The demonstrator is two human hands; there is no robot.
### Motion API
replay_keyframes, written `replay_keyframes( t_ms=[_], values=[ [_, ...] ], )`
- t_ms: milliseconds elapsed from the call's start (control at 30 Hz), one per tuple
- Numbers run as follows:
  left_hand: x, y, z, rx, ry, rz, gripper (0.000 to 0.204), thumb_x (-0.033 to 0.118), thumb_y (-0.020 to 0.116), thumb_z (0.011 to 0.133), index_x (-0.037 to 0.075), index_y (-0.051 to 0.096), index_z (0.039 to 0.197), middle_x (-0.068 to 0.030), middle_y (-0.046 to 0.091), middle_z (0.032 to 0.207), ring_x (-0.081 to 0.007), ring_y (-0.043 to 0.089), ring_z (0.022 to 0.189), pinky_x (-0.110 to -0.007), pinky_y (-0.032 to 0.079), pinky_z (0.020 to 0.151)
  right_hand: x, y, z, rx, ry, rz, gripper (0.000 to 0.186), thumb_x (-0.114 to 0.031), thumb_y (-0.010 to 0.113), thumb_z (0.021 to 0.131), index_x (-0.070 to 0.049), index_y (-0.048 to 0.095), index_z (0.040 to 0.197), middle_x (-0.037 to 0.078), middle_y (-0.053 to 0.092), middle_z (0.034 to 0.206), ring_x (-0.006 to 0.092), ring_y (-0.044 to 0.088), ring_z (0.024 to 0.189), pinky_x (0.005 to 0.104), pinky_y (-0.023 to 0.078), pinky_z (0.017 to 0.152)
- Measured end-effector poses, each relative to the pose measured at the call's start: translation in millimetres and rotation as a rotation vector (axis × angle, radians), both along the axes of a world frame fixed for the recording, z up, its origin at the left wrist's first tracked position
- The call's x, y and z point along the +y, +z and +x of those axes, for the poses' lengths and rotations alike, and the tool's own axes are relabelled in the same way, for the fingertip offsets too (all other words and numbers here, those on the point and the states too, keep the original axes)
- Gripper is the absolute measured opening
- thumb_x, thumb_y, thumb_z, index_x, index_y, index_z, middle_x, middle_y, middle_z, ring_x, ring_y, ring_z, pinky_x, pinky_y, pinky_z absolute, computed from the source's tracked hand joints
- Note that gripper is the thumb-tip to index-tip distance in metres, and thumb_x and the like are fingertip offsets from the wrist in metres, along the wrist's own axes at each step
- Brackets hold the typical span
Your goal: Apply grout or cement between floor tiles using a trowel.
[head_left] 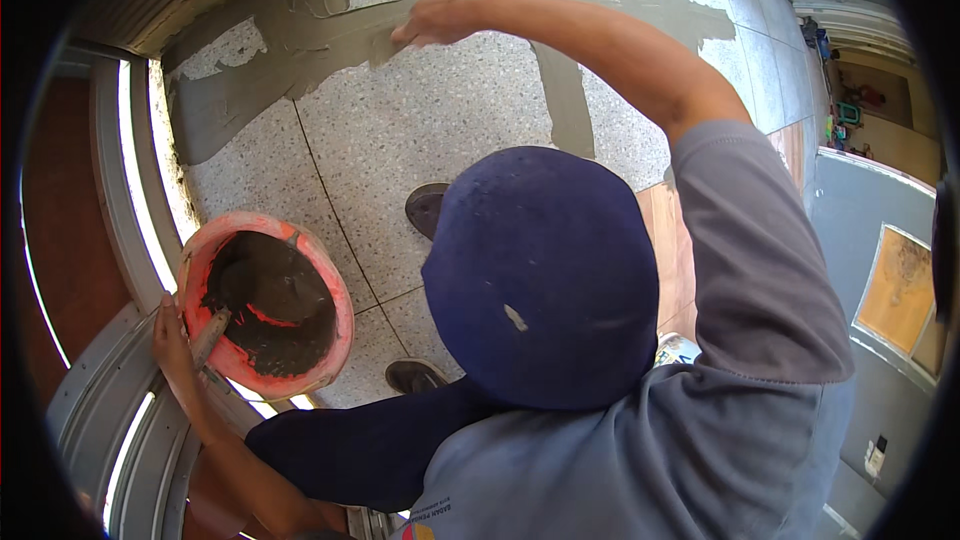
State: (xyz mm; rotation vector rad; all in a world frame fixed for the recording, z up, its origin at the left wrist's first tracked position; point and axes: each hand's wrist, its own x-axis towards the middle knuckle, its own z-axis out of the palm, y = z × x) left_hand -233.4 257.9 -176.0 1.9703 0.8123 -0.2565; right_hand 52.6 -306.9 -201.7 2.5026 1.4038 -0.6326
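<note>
Wet grey mortar [285, 50] is spread in bands over speckled tiles [345, 125]. Above it, at the far end of my reach, my right hand [445, 15] is closed. A small mortar-coloured edge shows beneath its fingers, but I cannot make out what they hold. At the left stands an orange-red bucket [340, 315] with dark mortar [275, 295] inside. A tool with a worn wooden handle [208, 336] rests across its near rim. Against the outer side of the bucket lies my left hand [171, 340], fingers stretched out; its thumb is not clear.
My bent knee [545, 275] in navy trousers fills the middle. Dark shoes [415, 375] stand on the tiles. Metal framing [125, 400] runs along the left. A white container [678, 348] is partly hidden behind my right arm. Wood-coloured planks [665, 230] lie beyond my knee.
</note>
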Motion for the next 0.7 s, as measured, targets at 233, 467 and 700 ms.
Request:
replay_keyframes(
  t_ms=[233, 467, 700],
  values=[
    [24, -10, -4, 0.014, -0.036, 0.098, 0.057, 0.041, 0.055, 0.101, -0.004, 0.055, 0.136, -0.0146, 0.062, 0.128, -0.0219, 0.058, 0.119, -0.032, 0.044, 0.100, -105, -21, 6, -0.009, -0.005, -0.212, 0.021, -0.032, 0.051, 0.098, -0.021, 0.058, 0.115, 0.011, 0.066, 0.087, 0.0333, 0.068, 0.088, 0.0465, 0.053, 0.071],
    [1, 1, 7, 0.089, 0.005, 0.004, 0.059, 0.045, 0.056, 0.099, -0.002, 0.056, 0.136, -0.0125, 0.062, 0.128, -0.0212, 0.059, 0.116, -0.031, 0.045, 0.098, -224, -25, -84, 0.034, -0.559, -0.181, 0.029, -0.032, 0.051, 0.097, -0.022, 0.060, 0.122, 0.017, 0.069, 0.089, 0.0378, 0.067, 0.086, 0.0496, 0.052, 0.070],
    [1, 1, 10, 0.185, -0.011, 0.078, 0.067, 0.055, 0.056, 0.095, 0.004, 0.056, 0.138, -0.0126, 0.061, 0.129, -0.0228, 0.057, 0.120, -0.035, 0.043, 0.098, -239, -61, -226, 0.024, -1.013, 0.079, 0.029, -0.032, 0.053, 0.096, -0.015, 0.060, 0.120, 0.020, 0.069, 0.091, 0.0400, 0.066, 0.088, 0.0512, 0.051, 0.073]
  ],
)
